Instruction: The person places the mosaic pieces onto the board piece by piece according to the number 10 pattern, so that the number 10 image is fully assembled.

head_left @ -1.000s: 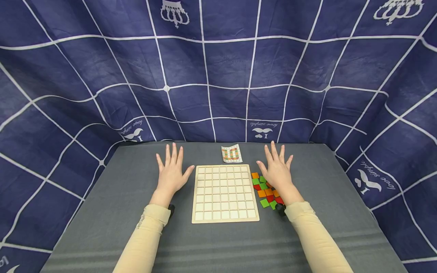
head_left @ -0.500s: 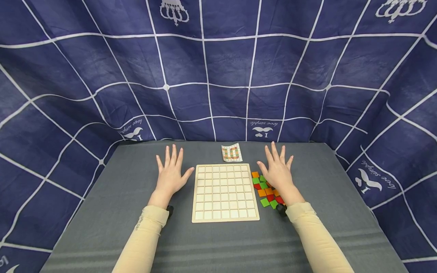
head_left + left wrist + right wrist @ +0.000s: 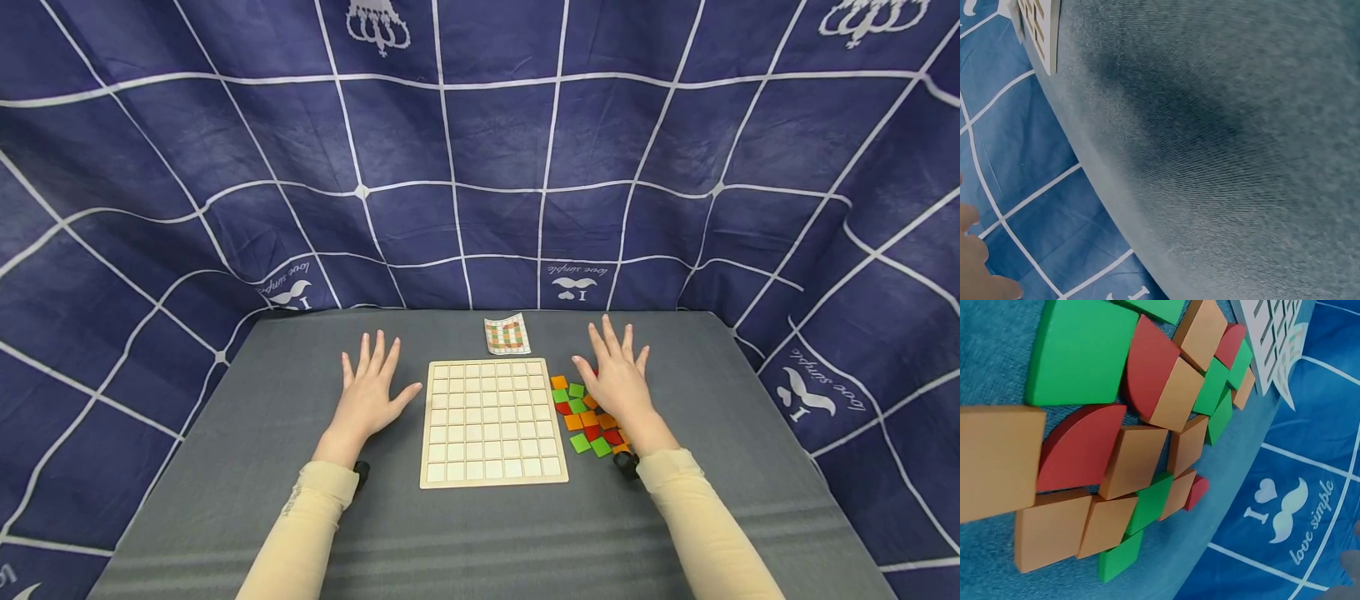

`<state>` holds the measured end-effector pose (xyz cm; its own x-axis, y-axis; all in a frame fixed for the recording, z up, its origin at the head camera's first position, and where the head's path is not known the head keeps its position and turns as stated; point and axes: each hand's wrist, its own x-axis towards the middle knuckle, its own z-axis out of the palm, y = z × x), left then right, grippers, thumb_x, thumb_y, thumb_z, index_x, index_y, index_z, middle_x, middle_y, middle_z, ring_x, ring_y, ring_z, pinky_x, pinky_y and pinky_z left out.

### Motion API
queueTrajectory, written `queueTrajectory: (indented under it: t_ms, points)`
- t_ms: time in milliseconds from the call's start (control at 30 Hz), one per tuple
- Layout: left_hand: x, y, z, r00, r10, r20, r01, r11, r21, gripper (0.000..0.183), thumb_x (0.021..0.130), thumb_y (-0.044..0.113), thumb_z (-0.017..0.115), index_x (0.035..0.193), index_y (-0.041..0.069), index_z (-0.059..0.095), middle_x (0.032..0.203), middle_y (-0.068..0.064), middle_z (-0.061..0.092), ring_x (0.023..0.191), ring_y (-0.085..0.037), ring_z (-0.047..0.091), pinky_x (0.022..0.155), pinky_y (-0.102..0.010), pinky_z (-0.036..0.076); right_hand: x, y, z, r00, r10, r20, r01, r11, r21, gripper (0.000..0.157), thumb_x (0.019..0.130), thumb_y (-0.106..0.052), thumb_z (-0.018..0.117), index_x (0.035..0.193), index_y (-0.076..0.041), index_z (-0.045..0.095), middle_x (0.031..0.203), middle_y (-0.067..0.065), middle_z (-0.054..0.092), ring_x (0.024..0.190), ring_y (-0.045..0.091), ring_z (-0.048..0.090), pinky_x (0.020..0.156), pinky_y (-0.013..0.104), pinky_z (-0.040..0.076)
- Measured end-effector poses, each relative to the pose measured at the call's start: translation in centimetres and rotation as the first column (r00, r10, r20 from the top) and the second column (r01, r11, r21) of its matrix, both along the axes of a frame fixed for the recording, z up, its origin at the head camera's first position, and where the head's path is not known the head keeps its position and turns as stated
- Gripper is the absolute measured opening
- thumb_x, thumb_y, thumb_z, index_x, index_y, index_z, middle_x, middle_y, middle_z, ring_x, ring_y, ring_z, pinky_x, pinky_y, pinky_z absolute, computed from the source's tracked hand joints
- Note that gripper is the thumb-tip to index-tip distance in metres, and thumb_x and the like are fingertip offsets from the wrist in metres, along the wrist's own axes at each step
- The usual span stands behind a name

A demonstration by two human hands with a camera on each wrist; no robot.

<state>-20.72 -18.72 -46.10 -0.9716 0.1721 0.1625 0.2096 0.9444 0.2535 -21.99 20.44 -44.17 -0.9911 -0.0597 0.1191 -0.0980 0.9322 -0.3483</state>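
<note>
My left hand is spread flat with straight fingers, just left of a light wooden grid board, and holds nothing. Its fingers show at the lower left corner of the left wrist view. On the board's other side my right hand has its fingers spread too, over a group of small tiles. The right wrist view shows these as green squares, orange squares and red quarter-round pieces. Part of the group is hidden under the right hand and wrist in the head view.
Behind the board lies a small paper card printed with a coloured grid pattern. A grey cloth covers the table. Dark blue curtains with white lines hang along the back and both sides.
Both hands have drawn apart a little, the left one outward and slightly nearer, the right one outward to the right. More tiles now show beside the right wrist.
</note>
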Motion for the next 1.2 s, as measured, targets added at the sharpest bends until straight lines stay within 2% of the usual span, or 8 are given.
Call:
queueTrajectory:
  t_ms: [200,400,667,900,1200]
  points:
    - [0.5,-0.1,-0.4,0.999,-0.035,0.036,0.034,0.999,0.012,0.089,0.091,0.056,0.061,0.158,0.013,0.023,0.165,-0.018,0.01,0.153,-0.041,0.002,0.118,-0.067,-0.003,0.3,0.8,-0.4,1.0,-0.016,0.005,0.016,0.999,-0.03,0.069,0.102,-0.043,0.049,0.157,-0.011,0.025,0.166,0.016,0.008,0.15,0.047,-0.006,0.112,0.075,-0.004]
    - [1.3,-0.1,-0.9,0.995,-0.092,0.045,0.091,0.996,0.025,0.086,0.09,0.053,0.064,0.157,0.011,0.029,0.164,-0.018,0.017,0.152,-0.041,0.008,0.118,-0.068,0.007,0.7,1.8,-1.1,1.0,-0.024,0.015,0.025,0.998,-0.065,0.066,0.102,-0.041,0.049,0.156,-0.009,0.028,0.165,0.018,0.012,0.15,0.048,-0.002,0.112,0.075,0.0]
    - [2.2,0.4,-1.8,0.987,-0.139,0.082,0.136,0.99,0.033,0.089,0.086,0.054,0.068,0.155,0.01,0.033,0.162,-0.018,0.023,0.151,-0.04,0.015,0.117,-0.068,0.013,1.4,3.6,-1.6,0.999,-0.029,0.018,0.031,0.983,-0.181,0.061,0.104,-0.041,0.045,0.153,-0.006,0.036,0.162,0.019,0.022,0.148,0.05,0.014,0.113,0.072,0.015]
    - [3.0,0.5,-2.6,0.966,-0.162,0.201,0.142,0.984,0.11,0.095,0.083,0.057,0.071,0.155,0.009,0.031,0.162,-0.019,0.024,0.151,-0.04,0.015,0.118,-0.067,0.013,2.0,4.9,-2.3,0.997,-0.07,0.045,0.079,0.966,-0.248,0.056,0.106,-0.038,0.041,0.149,-0.003,0.042,0.156,0.022,0.035,0.143,0.045,0.032,0.113,0.064,0.028]
    - [3.4,0.7,-3.1,0.93,-0.172,0.325,0.102,0.97,0.221,0.101,0.08,0.06,0.073,0.156,0.01,0.029,0.162,-0.02,0.02,0.151,-0.044,0.009,0.118,-0.068,0.009,2.9,6.6,-3.5,0.984,-0.153,0.092,0.174,0.935,-0.308,0.047,0.106,-0.029,0.046,0.142,0.0,0.049,0.14,0.027,0.048,0.126,0.045,0.05,0.103,0.059,0.043]
